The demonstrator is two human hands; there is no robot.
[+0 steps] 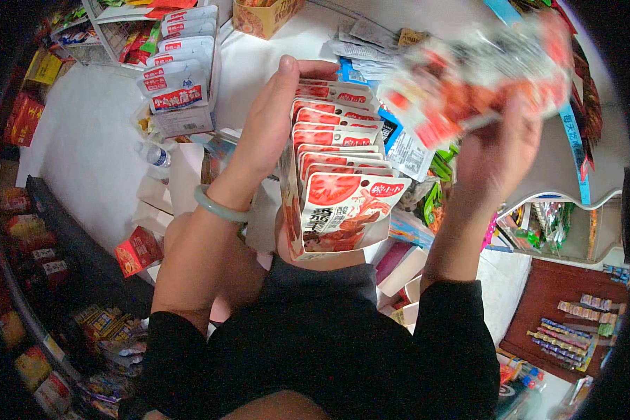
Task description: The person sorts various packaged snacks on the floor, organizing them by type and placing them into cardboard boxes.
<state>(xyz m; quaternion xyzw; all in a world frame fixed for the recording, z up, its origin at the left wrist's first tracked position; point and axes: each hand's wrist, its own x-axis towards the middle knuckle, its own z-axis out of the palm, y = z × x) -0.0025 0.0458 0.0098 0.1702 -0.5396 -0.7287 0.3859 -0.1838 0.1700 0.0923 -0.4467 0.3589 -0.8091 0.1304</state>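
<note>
A narrow display box of red-and-white snack pouches (354,210), their fronts printed with a tomato slice, rests by my lap. My left hand (273,115), with a pale bangle on its wrist, lies along the box's left side, its fingers bent round the far end; part of its grip is hidden. Up on the right, my right hand (499,142) holds several blurred clear-and-red snack packets (478,79) above the shelf. Silver and blue packets (409,152) lie between the box and my right hand.
Another box of white pouches (181,84) stands at the back left, near a plastic bottle (157,155). Opened cardboard cartons (184,173) lie left of my lap. A carton (265,18) sits at the top. Shelf trays (572,231) and a brown board (535,294) are at the right.
</note>
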